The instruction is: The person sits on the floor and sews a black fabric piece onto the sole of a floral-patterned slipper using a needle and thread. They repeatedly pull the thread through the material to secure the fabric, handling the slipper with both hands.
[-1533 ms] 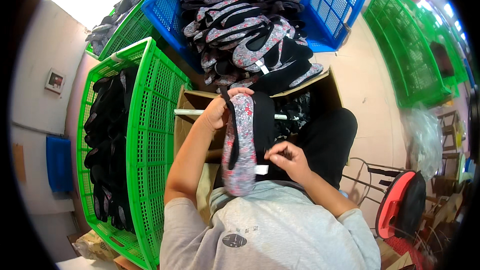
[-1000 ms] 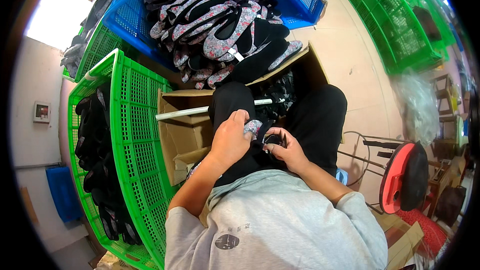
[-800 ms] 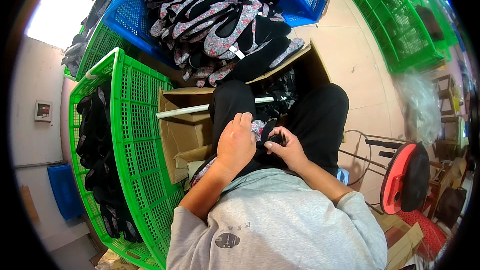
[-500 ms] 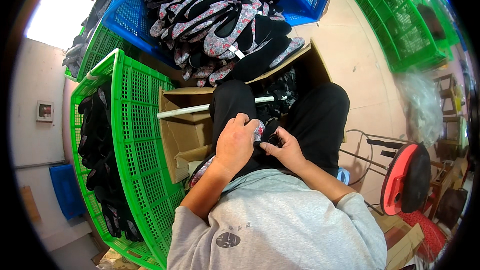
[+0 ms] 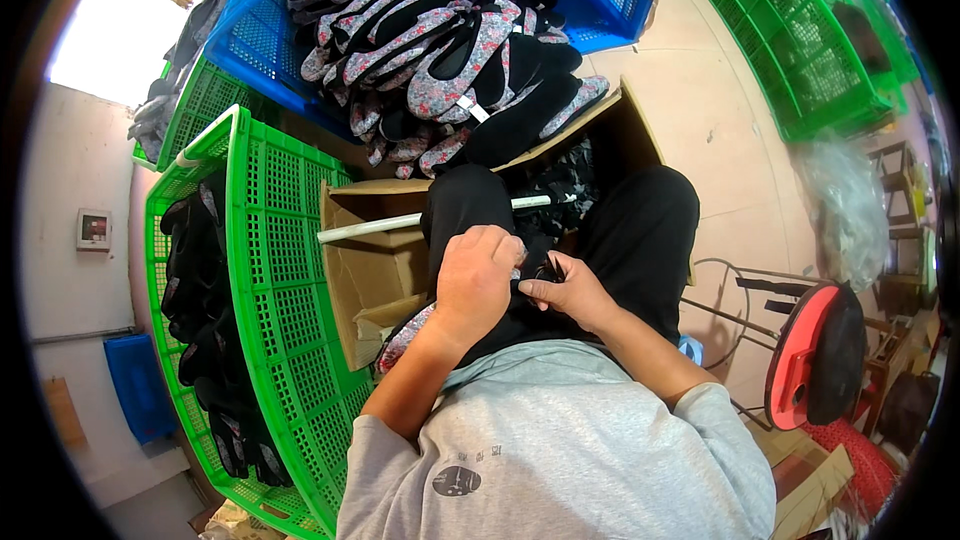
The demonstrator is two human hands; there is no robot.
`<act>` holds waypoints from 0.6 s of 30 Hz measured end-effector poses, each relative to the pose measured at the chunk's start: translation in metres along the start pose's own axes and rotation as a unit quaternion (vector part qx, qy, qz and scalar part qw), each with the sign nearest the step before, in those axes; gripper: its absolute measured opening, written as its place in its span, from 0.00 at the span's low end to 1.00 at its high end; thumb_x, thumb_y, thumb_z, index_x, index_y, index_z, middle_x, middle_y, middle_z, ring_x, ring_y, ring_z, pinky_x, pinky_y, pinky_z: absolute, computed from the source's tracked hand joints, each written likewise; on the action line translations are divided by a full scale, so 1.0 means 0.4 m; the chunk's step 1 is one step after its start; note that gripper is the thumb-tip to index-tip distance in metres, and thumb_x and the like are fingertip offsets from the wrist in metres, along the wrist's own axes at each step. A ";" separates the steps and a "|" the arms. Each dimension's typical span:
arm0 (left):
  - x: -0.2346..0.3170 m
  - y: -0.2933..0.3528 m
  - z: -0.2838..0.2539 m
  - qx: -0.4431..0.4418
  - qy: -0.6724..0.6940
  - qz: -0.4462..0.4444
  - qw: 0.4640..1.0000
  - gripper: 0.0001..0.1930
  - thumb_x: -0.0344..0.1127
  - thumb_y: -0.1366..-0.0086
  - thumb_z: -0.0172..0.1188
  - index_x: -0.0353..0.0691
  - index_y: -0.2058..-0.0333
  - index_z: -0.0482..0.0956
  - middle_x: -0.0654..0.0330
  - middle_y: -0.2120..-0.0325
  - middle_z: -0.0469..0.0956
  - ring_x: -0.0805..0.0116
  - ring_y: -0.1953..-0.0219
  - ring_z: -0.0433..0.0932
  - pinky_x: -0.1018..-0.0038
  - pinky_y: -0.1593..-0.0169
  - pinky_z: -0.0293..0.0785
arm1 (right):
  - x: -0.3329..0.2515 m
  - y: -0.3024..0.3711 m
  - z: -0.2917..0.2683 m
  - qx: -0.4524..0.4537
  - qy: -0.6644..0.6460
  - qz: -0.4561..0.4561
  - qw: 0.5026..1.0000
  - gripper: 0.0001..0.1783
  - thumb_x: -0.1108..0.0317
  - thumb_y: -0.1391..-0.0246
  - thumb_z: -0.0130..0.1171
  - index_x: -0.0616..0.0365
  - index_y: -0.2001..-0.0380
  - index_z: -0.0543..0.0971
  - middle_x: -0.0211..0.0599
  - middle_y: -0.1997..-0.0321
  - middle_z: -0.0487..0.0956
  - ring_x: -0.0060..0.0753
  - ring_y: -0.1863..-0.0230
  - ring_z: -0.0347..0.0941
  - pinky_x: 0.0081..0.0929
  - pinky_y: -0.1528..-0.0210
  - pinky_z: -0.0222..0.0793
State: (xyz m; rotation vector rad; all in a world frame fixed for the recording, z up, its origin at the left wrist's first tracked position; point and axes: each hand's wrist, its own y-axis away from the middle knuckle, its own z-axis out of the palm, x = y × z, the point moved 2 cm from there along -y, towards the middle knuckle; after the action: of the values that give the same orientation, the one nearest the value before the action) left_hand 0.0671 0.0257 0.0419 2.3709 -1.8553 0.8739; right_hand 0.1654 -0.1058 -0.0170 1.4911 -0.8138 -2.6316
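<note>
Over my lap, my left hand [image 5: 476,278] is closed on a floral slipper, most of it hidden beneath the fingers and palm. Another stretch of floral fabric [image 5: 404,338] shows beside my left wrist; whether it belongs to the same slipper I cannot tell. Close by on the right, my right hand [image 5: 572,292] pinches a small black tool with pointed tips [image 5: 550,268], which looks like thread snips. Its tips lie near the left fingers. Ahead of my knees, many black and floral slippers [image 5: 465,65] are heaped up.
A blue crate [image 5: 250,50] stands behind the heap. Left is a green crate [image 5: 290,310] holding black slippers [image 5: 200,300]. An open cardboard box [image 5: 345,285], crossed by a white rod [image 5: 370,228], sits at my knees. Rightward are a red-and-black stool [image 5: 805,355] and green crates [image 5: 790,40].
The black tool's tips now show above my right fingers, and that hand has turned slightly. My left hand covers more of the floral fabric.
</note>
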 end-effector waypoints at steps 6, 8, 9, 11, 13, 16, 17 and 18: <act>-0.006 0.001 0.026 0.035 0.041 0.005 0.999 0.08 0.28 0.44 0.61 0.40 0.64 0.77 0.60 0.73 0.74 0.58 0.67 0.75 0.63 0.62 0.70 | 0.000 -0.004 -0.007 -0.005 -0.074 0.046 0.996 0.09 0.69 0.45 0.68 0.54 0.65 0.76 0.23 0.80 0.72 0.13 0.82 0.63 0.12 0.81 0.52; -0.011 -0.001 0.028 0.048 0.074 -0.032 0.996 0.09 0.26 0.43 0.62 0.39 0.62 0.77 0.58 0.72 0.76 0.57 0.67 0.76 0.64 0.63 0.72 | 0.003 0.000 -0.008 0.015 -0.126 0.054 0.990 0.09 0.69 0.45 0.68 0.54 0.65 0.76 0.22 0.81 0.71 0.13 0.83 0.62 0.12 0.82 0.51; -0.008 -0.005 0.025 0.054 0.095 -0.059 0.992 0.10 0.24 0.43 0.62 0.37 0.61 0.76 0.57 0.72 0.77 0.57 0.68 0.77 0.65 0.63 0.73 | 0.002 0.006 -0.007 0.026 -0.150 0.051 0.987 0.09 0.69 0.45 0.68 0.54 0.65 0.76 0.22 0.81 0.71 0.13 0.84 0.62 0.12 0.83 0.51; -0.015 -0.004 0.028 0.062 0.144 -0.104 0.982 0.13 0.22 0.43 0.62 0.35 0.59 0.76 0.56 0.71 0.78 0.56 0.68 0.78 0.66 0.63 0.74 | 0.005 0.010 -0.012 0.038 -0.181 0.036 0.982 0.09 0.67 0.44 0.67 0.54 0.64 0.77 0.23 0.81 0.71 0.12 0.84 0.61 0.13 0.83 0.50; -0.031 0.005 0.037 0.065 0.201 -0.142 0.967 0.15 0.21 0.43 0.62 0.35 0.55 0.74 0.56 0.70 0.79 0.56 0.68 0.78 0.67 0.62 0.75 | 0.018 0.008 -0.031 0.039 -0.197 0.013 0.980 0.10 0.65 0.42 0.67 0.55 0.62 0.77 0.25 0.80 0.73 0.12 0.84 0.61 0.13 0.82 0.51; -0.025 0.002 0.023 0.047 0.270 -0.193 0.942 0.11 0.23 0.43 0.63 0.37 0.60 0.78 0.57 0.69 0.79 0.57 0.68 0.78 0.67 0.60 0.75 | 0.004 0.009 -0.031 0.067 -0.197 -0.011 0.978 0.09 0.66 0.42 0.66 0.56 0.63 0.77 0.25 0.81 0.72 0.12 0.86 0.58 0.13 0.84 0.49; -0.026 -0.002 0.019 0.028 0.253 -0.148 0.956 0.09 0.25 0.44 0.64 0.37 0.63 0.79 0.57 0.69 0.79 0.57 0.67 0.78 0.67 0.60 0.75 | -0.002 0.010 -0.029 0.074 -0.192 -0.017 0.978 0.08 0.67 0.43 0.66 0.56 0.64 0.77 0.25 0.82 0.72 0.12 0.87 0.57 0.13 0.84 0.49; -0.031 -0.009 0.014 0.009 0.235 -0.101 0.967 0.07 0.27 0.46 0.66 0.38 0.66 0.80 0.58 0.70 0.79 0.57 0.65 0.78 0.67 0.59 0.75 | -0.003 0.009 -0.032 0.066 -0.180 -0.029 0.981 0.09 0.66 0.42 0.66 0.56 0.63 0.78 0.25 0.81 0.72 0.12 0.85 0.59 0.13 0.83 0.50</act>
State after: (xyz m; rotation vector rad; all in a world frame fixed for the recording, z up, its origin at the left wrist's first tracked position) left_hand 0.0707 0.0361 0.0330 2.0687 -1.4043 1.2886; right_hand 0.1753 -0.1141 -0.0198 1.0845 -0.9972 -2.9958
